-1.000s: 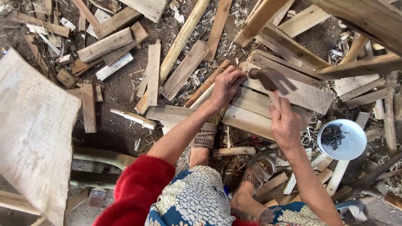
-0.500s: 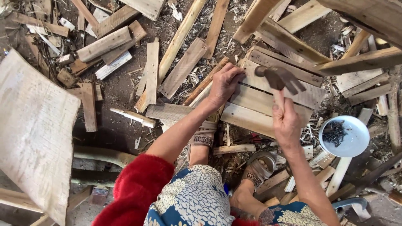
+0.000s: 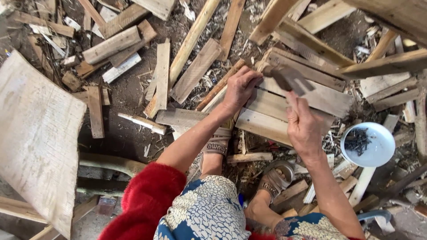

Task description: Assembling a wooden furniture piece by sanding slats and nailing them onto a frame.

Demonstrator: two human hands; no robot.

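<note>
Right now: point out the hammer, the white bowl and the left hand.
hammer (image 3: 288, 79), head view, on its blurred metal head.
white bowl (image 3: 378, 153), head view, on its bare inner wall.
left hand (image 3: 240, 86), head view, on the back of the hand.

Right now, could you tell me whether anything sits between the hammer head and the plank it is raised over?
Nearly clear: the hammer in the right hand hangs over the plank, but the left hand rests there, its fingers right beside the head.

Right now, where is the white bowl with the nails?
In the head view, the white bowl lies on the ground at the right, beside the right hand and just right of the wooden slats.
</note>
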